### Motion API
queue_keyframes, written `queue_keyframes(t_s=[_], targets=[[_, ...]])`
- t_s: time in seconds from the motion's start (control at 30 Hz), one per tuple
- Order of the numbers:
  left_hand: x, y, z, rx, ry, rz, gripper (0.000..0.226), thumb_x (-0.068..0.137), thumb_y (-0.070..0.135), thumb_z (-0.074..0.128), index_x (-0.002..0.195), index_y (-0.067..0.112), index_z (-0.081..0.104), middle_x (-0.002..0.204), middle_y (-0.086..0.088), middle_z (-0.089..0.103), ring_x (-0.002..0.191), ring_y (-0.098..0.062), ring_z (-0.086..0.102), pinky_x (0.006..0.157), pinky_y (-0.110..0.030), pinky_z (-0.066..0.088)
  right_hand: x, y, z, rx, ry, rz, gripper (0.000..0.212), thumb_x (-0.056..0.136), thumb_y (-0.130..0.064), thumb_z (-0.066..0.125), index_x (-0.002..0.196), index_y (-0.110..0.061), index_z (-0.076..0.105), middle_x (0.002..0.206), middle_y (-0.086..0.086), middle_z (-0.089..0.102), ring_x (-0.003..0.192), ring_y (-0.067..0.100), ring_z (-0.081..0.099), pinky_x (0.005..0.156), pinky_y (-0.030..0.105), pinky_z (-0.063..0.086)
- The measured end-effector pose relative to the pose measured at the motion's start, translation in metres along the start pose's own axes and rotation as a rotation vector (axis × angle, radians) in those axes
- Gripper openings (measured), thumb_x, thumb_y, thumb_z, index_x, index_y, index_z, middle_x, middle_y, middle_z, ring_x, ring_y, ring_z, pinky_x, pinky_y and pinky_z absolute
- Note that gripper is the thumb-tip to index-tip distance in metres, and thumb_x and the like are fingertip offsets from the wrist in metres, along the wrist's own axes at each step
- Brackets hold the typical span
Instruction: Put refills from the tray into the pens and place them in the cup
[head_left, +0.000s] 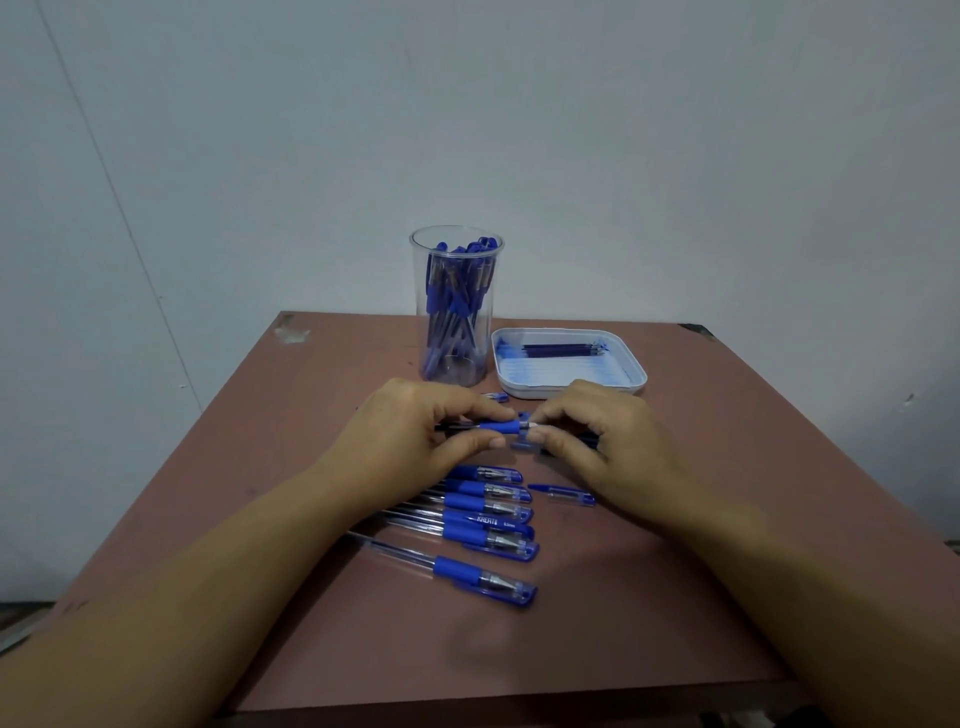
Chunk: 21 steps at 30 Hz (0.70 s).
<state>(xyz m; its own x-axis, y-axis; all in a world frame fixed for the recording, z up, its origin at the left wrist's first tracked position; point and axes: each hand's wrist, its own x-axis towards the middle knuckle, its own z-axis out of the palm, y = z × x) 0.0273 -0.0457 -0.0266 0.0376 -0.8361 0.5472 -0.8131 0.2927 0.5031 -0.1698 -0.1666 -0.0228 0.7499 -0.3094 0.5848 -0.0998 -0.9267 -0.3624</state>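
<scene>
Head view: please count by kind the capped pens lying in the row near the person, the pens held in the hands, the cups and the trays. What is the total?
capped pens in the row: 6
pen gripped by left hand and right hand: 1
cup: 1
tray: 1
Total: 9

Dim, bluish, soft light; wide-angle stretch and slight blur at edges.

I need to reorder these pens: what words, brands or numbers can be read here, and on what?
"KREAT", any further letters blurred: on a pen in the middle of the row.
"0.5mm", faint: same pen, nearer its tip.
Other pens, cup, tray: no legible text.
</scene>
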Motion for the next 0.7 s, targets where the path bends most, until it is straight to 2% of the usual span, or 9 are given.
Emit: queue_keyframes(t_s=[0.07,0.13,0.2,0.27,0.33,0.43,0.53,0.63,0.7], targets=[[0.0001,-0.0012,0.0005,0.001,-0.006,-0.005,0.036,0.081,0.056,0.063,0.113,0.04,0.07,0.097,0.018,0.073,0.082,-0.002,0.068,0.071,-0.034,0.058,-0.0005,0.001,-0.0001,-0.003,-0.001,0.006,0.024,0.092,-0.044,0.056,0.1,-0.027,0.069,0.085,-0.017,0.062,0.079,0.0,0.058,0.068,0.009,0.041],[0.0,-0.0021,0.0012,-0.008,-0.004,-0.006,0.036,0.082,0.056,0.062,0.113,0.04,0.07,0.097,0.018,0.073,0.081,-0.003,0.069,0.071,-0.034,0.058,-0.0017,-0.0002,0.0002,0.01,0.005,0.021,0.026,0.088,-0.043,0.064,0.11,-0.028,0.065,0.089,-0.017,0.062,0.08,0.004,0.059,0.07,0.011,0.045],[0.0001,-0.0024,0.0016,-0.005,0.0,-0.002,0.038,0.081,0.058,0.061,0.114,0.041,0.068,0.097,0.019,0.073,0.081,-0.004,0.069,0.071,-0.034,0.058,-0.0019,-0.0006,0.0002,0.004,0.011,0.007,0.022,0.086,-0.036,0.07,0.105,-0.027,0.064,0.089,-0.016,0.061,0.078,0.004,0.058,0.069,0.011,0.045],[0.0001,-0.0026,0.0018,-0.003,-0.002,-0.002,0.039,0.08,0.059,0.06,0.114,0.041,0.068,0.099,0.021,0.073,0.081,-0.003,0.069,0.071,-0.034,0.058,-0.0009,-0.0013,0.0,-0.016,0.004,-0.014,0.017,0.088,-0.037,0.065,0.099,-0.024,0.067,0.086,-0.015,0.061,0.077,0.002,0.056,0.068,0.01,0.042],[0.0,-0.0031,0.0021,-0.01,-0.008,-0.001,0.039,0.081,0.059,0.06,0.113,0.04,0.07,0.1,0.022,0.072,0.082,-0.003,0.069,0.073,-0.034,0.058,-0.0008,-0.0014,-0.0004,-0.022,0.0,-0.012,0.024,0.09,-0.043,0.059,0.099,-0.023,0.069,0.084,-0.014,0.061,0.077,0.002,0.056,0.067,0.01,0.041],[0.0001,-0.004,0.003,-0.013,-0.007,-0.003,0.038,0.081,0.061,0.059,0.114,0.043,0.068,0.097,0.02,0.073,0.08,-0.006,0.07,0.073,-0.035,0.058,-0.0016,-0.0033,-0.0007,-0.02,0.011,0.006,0.027,0.086,-0.039,0.068,0.108,-0.024,0.067,0.086,-0.015,0.059,0.077,0.003,0.057,0.068,0.012,0.045],[-0.0004,-0.0036,0.0038,0.001,0.002,-0.003,0.039,0.081,0.061,0.059,0.116,0.045,0.065,0.097,0.02,0.073,0.078,-0.006,0.069,0.072,-0.034,0.058,-0.0013,-0.003,-0.0002,-0.058,0.004,-0.032,0.016,0.086,-0.029,0.071,0.1,-0.023,0.067,0.085,-0.018,0.056,0.077,-0.002,0.054,0.069,0.008,0.04],[-0.0012,-0.0001,0.0027,0.094,0.013,0.033,0.038,0.083,0.059,0.055,0.112,0.041,0.07,0.094,0.019,0.073,0.073,-0.004,0.067,0.067,-0.028,0.057,-0.0007,-0.0014,0.0008,-0.078,-0.002,-0.03,0.015,0.089,-0.031,0.067,0.096,-0.018,0.068,0.082,-0.011,0.06,0.075,0.002,0.054,0.067,0.011,0.04],[-0.0015,0.0032,0.0015,0.194,0.035,0.085,0.037,0.086,0.057,0.052,0.111,0.039,0.072,0.09,0.016,0.074,0.071,-0.003,0.066,0.062,-0.017,0.052,-0.0013,-0.0004,0.0017,-0.087,0.001,-0.033,0.016,0.089,-0.032,0.067,0.095,-0.017,0.069,0.081,-0.009,0.062,0.074,0.004,0.054,0.067,0.01,0.04]])
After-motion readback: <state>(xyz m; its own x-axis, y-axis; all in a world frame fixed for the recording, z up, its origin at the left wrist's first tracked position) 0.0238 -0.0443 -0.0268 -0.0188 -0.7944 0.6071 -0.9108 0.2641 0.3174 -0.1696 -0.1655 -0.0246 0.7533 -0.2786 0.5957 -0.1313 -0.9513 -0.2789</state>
